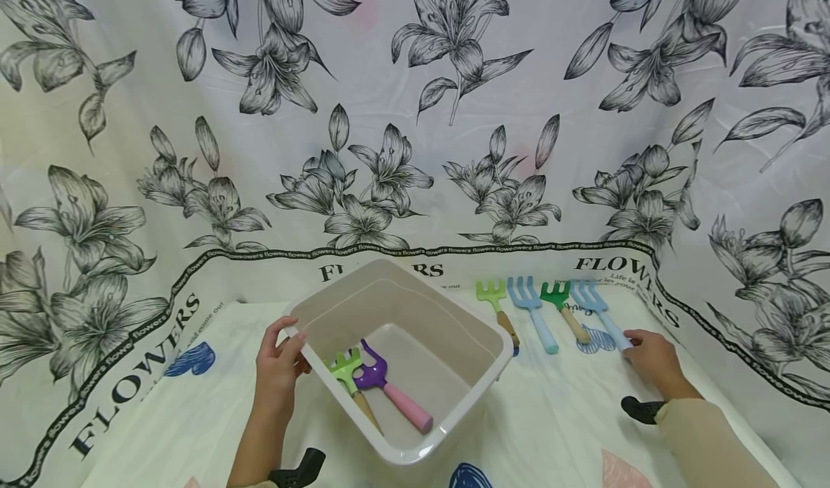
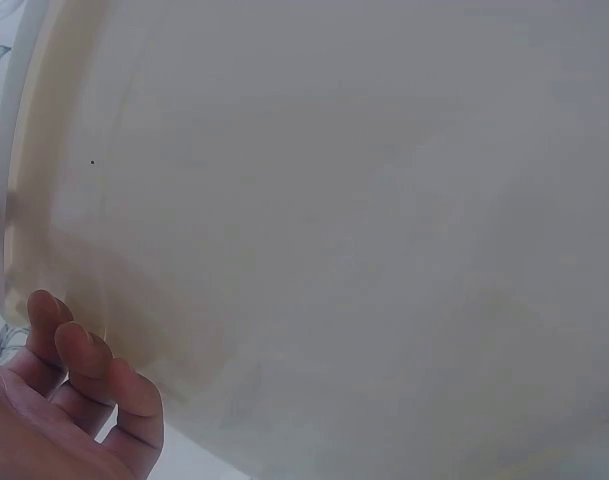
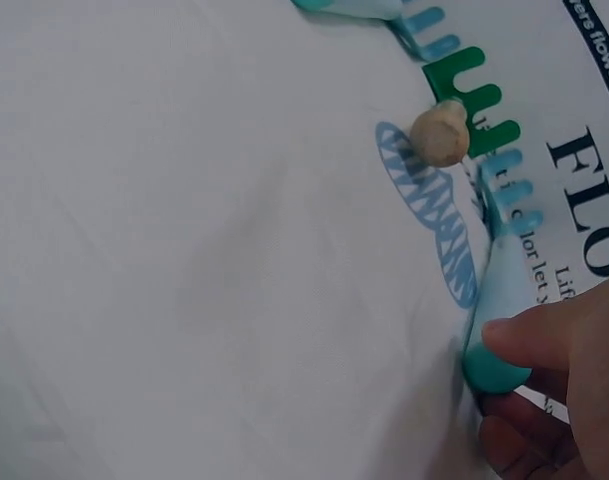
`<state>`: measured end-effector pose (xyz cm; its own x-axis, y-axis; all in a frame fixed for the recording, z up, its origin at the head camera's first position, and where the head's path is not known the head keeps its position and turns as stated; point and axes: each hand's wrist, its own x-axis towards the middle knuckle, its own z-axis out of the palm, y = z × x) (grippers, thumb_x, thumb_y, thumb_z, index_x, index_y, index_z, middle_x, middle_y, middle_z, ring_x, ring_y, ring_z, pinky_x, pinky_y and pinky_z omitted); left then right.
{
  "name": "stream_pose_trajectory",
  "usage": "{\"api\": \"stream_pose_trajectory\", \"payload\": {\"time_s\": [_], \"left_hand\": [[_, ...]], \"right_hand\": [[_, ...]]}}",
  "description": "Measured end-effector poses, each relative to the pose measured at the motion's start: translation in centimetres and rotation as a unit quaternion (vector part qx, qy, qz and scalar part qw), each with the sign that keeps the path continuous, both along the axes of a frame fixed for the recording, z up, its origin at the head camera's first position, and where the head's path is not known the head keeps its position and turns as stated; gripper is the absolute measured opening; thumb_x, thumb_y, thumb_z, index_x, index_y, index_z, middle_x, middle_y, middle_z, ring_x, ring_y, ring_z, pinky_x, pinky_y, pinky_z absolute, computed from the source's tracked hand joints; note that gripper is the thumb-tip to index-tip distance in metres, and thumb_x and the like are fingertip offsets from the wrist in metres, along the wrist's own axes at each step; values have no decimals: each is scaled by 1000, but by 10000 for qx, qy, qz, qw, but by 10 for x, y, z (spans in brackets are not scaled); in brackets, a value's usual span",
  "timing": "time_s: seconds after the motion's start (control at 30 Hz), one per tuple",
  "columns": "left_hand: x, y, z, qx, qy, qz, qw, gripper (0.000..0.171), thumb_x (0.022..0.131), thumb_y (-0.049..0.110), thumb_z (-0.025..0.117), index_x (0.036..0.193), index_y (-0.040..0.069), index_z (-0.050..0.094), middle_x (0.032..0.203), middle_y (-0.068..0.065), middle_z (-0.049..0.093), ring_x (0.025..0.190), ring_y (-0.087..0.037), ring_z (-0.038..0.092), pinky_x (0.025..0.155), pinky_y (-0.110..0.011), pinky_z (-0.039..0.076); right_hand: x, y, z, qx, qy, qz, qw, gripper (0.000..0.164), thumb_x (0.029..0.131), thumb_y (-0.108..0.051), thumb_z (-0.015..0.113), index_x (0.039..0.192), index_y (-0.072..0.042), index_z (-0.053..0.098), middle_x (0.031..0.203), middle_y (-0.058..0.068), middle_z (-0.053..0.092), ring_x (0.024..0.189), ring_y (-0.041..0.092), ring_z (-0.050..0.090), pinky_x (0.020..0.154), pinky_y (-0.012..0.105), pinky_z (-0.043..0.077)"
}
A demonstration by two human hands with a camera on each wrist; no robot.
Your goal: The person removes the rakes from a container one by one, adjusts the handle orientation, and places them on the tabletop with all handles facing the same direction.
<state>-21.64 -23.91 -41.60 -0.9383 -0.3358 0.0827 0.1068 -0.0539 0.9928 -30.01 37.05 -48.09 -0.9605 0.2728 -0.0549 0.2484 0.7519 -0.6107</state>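
My left hand (image 1: 279, 365) grips the left rim of a beige plastic basin (image 1: 447, 373), thumb over the edge and fingers underneath. The basin is tilted, its open side facing me. Inside lie a purple hand rake (image 1: 407, 406) with a pink handle and a lime-green toy garden fork (image 1: 347, 370) with a wooden handle. Over at the right, my right hand (image 1: 658, 364) pinches the handle end of a light blue garden fork (image 1: 606, 319). In the right wrist view the thumb presses on that handle (image 3: 502, 285) near its teal end.
Left of the held fork, a dark green fork (image 1: 572, 321), another light blue fork (image 1: 537, 318) and a lime-green fork (image 1: 493, 299) lie in a row on the white cloth (image 1: 551, 423). A flower-printed curtain (image 1: 454, 185) rises behind them.
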Motion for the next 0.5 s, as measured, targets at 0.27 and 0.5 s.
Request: {"api": "stream_pose_trajectory", "payload": {"time_s": [0.27, 0.5], "left_hand": [[-3, 1, 0, 114, 105, -16, 9999, 34, 100, 23, 55, 133, 17, 44, 84, -3, 66, 64, -14, 53, 62, -25, 47], [-4, 2, 0, 139, 135, -5, 9998, 33, 101, 21, 55, 131, 16, 45, 84, -4, 65, 63, -14, 53, 61, -26, 46]], "right_hand": [[0, -1, 6, -29, -133, -102, 9999, 47, 89, 3, 57, 133, 16, 43, 119, 33, 51, 101, 42, 49, 87, 56, 40], [-1, 1, 9, 143, 142, -119, 9997, 56, 89, -9, 61, 135, 15, 38, 127, 38, 44, 110, 51, 46, 89, 58, 39]]}}
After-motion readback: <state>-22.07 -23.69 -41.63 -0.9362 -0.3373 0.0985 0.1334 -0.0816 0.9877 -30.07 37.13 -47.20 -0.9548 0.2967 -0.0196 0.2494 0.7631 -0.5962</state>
